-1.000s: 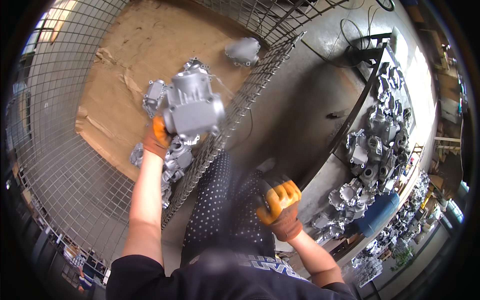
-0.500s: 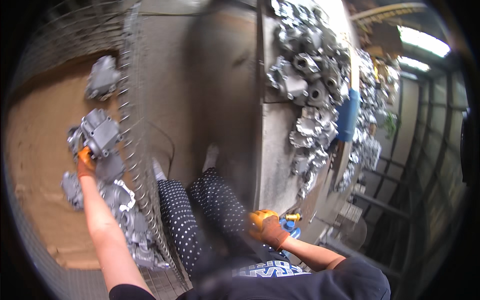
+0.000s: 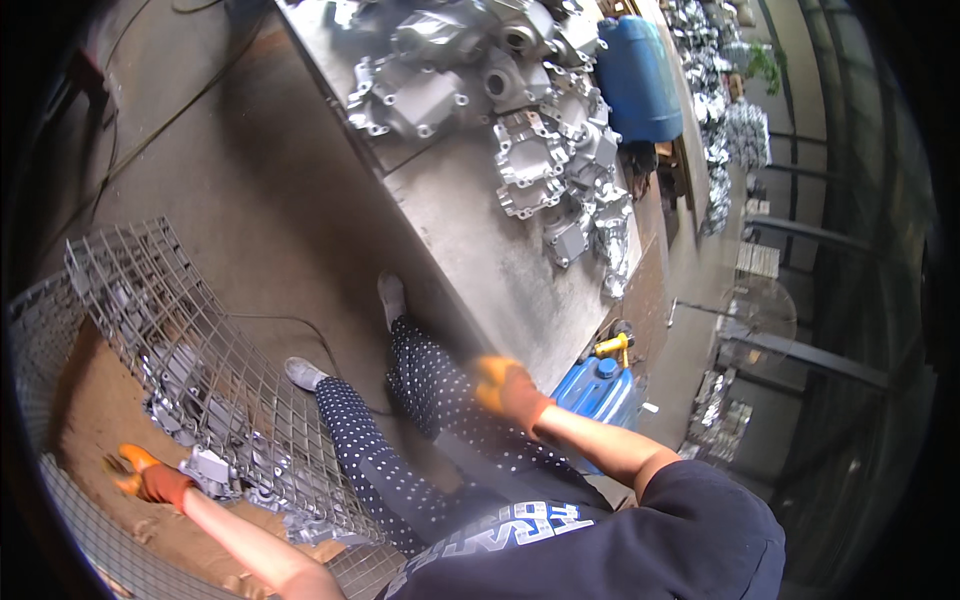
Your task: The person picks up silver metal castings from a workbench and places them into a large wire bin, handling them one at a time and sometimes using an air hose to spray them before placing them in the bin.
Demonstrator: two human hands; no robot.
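Nearest is the dark short-sleeved shirt point(image 3: 610, 545), with navy polka-dot trousers point(image 3: 425, 385) reaching down past and to the left of the right hand point(image 3: 508, 390). That hand, in an orange-and-rust work glove, is raised over the trousers near a table edge. Its fingers are bent but blurred, so I cannot tell whether they close on anything. The left hand point(image 3: 150, 478), gloved alike, is lowered into a wire-mesh basket point(image 3: 262, 400), its fingers apart and loosely curved above the brown cardboard lining point(image 3: 95, 405).

Just to the right of the left hand lies a grey metal casting point(image 3: 208, 468); more castings point(image 3: 180, 370) line the mesh wall, ahead of that hand and to its right.

Close by the right hand, on its right, stands a blue jerrycan point(image 3: 597, 392) with a yellow nozzle fitting point(image 3: 612, 345) beside its cap. Two pale shoes point(image 3: 392, 302) rest on the floor ahead and to the left of the right hand.

Beyond the right hand stretches a metal-topped table point(image 3: 450, 225), bearing a heap of bolt-lugged metal housings point(image 3: 530, 160). Farther out and to that hand's right is a blue plastic drum point(image 3: 640, 82), with another pile of shiny castings point(image 3: 712, 110) past it.
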